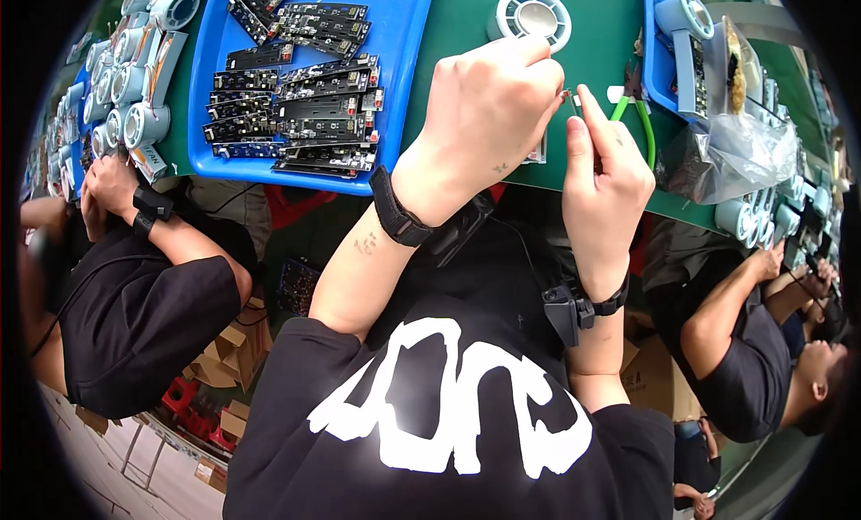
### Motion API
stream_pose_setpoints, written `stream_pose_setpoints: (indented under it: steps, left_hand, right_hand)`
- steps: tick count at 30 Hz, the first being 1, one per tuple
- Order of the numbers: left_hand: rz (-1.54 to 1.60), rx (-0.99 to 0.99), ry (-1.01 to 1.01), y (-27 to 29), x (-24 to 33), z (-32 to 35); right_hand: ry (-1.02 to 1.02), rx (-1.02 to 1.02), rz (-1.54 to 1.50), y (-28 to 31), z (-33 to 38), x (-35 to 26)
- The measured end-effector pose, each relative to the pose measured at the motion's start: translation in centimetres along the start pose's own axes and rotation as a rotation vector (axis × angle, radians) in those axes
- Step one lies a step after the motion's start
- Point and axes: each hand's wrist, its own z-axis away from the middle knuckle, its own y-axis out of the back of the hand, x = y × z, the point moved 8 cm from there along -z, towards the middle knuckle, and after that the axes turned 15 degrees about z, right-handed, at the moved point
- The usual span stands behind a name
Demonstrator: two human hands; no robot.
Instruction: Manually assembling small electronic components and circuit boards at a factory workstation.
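Observation:
My left hand [489, 112] is closed, its fingertips pinched together above the green table. Close beside it, my right hand [610, 166] is also closed, thumb and forefinger pressed together. A small, thin part with a bit of red shows between the two sets of fingertips; its kind is too small to tell. Just beyond my left hand lies a pale blue round fan housing [508, 16] with a spoked rim, its lower part hidden by that hand. Green-handled pliers [646, 125] lie right of my right hand.
A blue tray [418, 36] with many black circuit boards [323, 108] stands left. A second blue tray [659, 76] and a clear plastic bag [731, 161] are right. Co-workers sit on both sides, among more pale blue fans [145, 125].

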Motion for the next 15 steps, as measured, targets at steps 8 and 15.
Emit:
stream_pose_setpoints:
  steps: [8, 15]
  left_hand:
    - [-0.012, -0.035, -0.006, 0.4, -0.9, -0.6]
    - [0.128, -0.059, -0.001, 1.0, -0.6, 0.5]
  right_hand:
    - [0.011, -0.01, 0.123, 0.2, -0.9, -1.5]
    - [-0.004, -0.02, -0.009, -0.8, -0.6, -1.4]
